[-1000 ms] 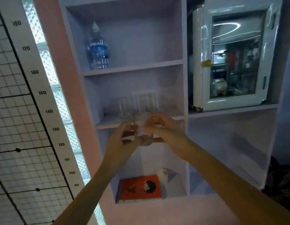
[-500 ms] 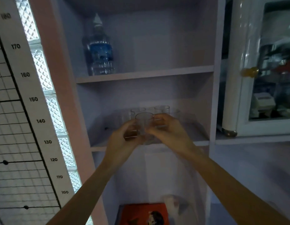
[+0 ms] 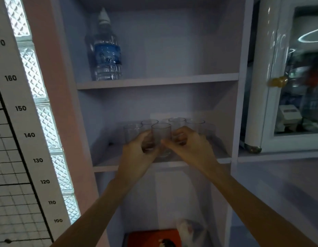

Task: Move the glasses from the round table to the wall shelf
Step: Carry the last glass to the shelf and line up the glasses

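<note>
A clear drinking glass (image 3: 161,134) stands upright at the front of the middle board of the wall shelf (image 3: 104,167). My left hand (image 3: 138,154) grips its left side and my right hand (image 3: 188,145) grips its right side; its base seems to touch the board. Several more clear glasses (image 3: 177,122) stand in a cluster right behind it, one (image 3: 132,131) just to its left. My fingers hide the lower parts of the glasses.
A water bottle (image 3: 107,52) with a blue label stands on the shelf above. An orange book (image 3: 154,237) lies in the compartment below. A white glass-door cabinet (image 3: 272,86) sits at right. A height chart (image 3: 21,107) and glass blocks are at left.
The camera has come closer to the shelf. Both hands have carried the glass forward from in front of the shelf edge onto the middle board, in front of the other glasses.
</note>
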